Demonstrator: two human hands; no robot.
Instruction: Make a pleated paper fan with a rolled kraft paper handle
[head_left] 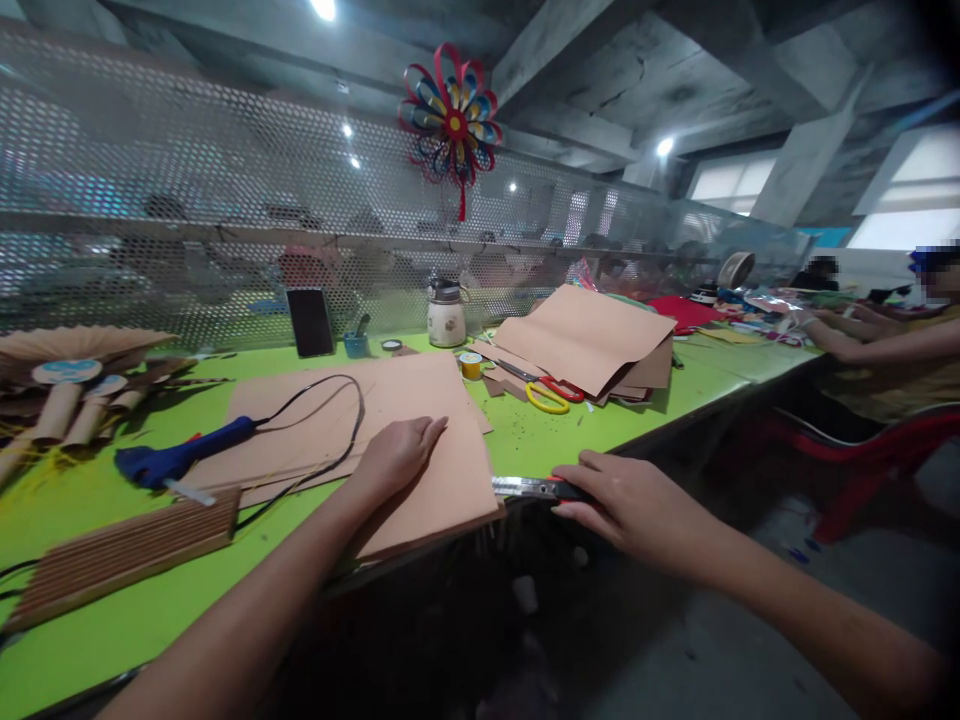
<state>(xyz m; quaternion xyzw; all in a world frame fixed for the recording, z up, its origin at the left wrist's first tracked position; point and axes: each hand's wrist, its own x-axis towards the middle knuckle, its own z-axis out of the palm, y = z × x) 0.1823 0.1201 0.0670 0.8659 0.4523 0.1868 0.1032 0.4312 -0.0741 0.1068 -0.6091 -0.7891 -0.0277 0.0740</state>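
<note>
My left hand (396, 458) presses down on a sheet of brown kraft paper (450, 500) at the table's front edge, its fingers curled and held together. A utility knife (529, 488) is gripped in my right hand (626, 505), which is just off the table edge. The knife's metal end meets the right edge of the paper. Behind my left hand the brown sheets overlap in a stack. A blue hot glue gun (187, 452) lies left of my left hand, its black cord looping across the paper.
Yellow- and red-handled scissors (546, 393) lie beside a pile of brown sheets (585, 335). A yellow tape roll (470, 365), a white jar (447, 315) and a phone (310, 322) stand farther back. Corrugated strips (127, 560) and paper fans (67, 375) are left. Another person (885, 350) sits right.
</note>
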